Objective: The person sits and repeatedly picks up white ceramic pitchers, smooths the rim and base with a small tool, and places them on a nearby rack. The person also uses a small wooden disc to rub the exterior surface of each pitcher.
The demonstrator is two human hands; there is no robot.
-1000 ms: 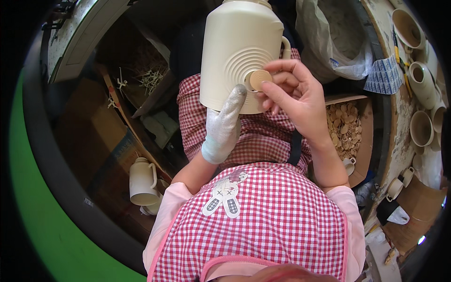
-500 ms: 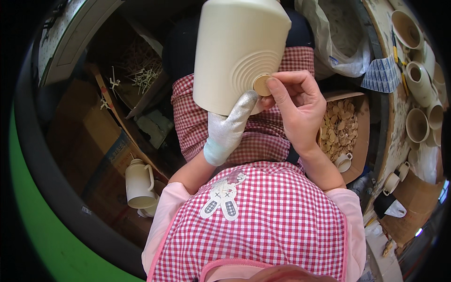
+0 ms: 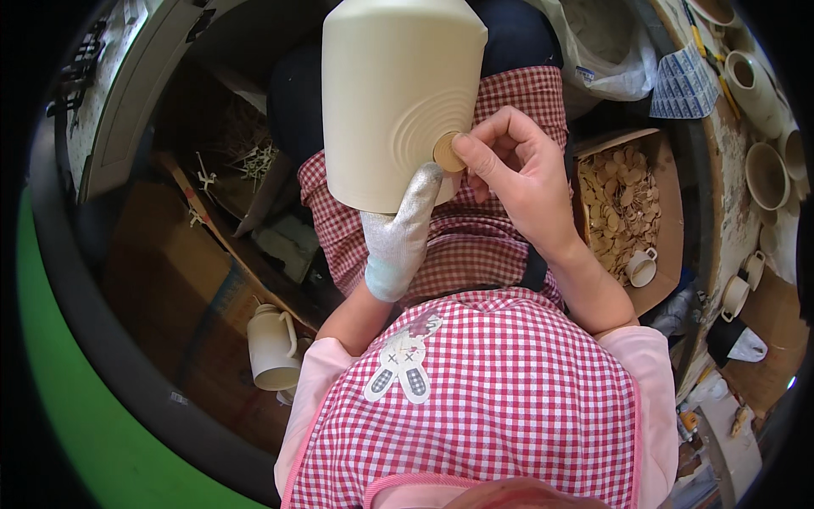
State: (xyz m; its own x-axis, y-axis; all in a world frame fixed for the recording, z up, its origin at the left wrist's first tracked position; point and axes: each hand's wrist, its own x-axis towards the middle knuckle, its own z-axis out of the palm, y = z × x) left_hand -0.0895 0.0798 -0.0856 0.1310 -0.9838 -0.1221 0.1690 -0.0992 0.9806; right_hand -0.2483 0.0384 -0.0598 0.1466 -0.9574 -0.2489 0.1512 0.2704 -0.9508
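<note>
A large cream jug (image 3: 381,102) with a ridged circle pattern on its side is above my lap. My left hand (image 3: 394,237), in a pale glove, is closed on its lower end, thumb up along the side and fingers hidden behind or inside it. My bare right hand (image 3: 526,182) pinches a small round tan disc (image 3: 443,153) against the centre of the rings, just above my left thumb tip.
A cardboard box (image 3: 670,220) of tan discs stands at right, beside a bench with cream pieces (image 3: 767,176) and a blue-patterned sheet (image 3: 682,85). A plastic bag (image 3: 619,64) lies behind it. At left are boxes of pale sticks (image 3: 246,157) and another cream jug (image 3: 271,343).
The jug and both hands have shifted toward the left of the picture. The jug has turned, and its handle is no longer visible. The disc stays between my right fingers at the rings.
</note>
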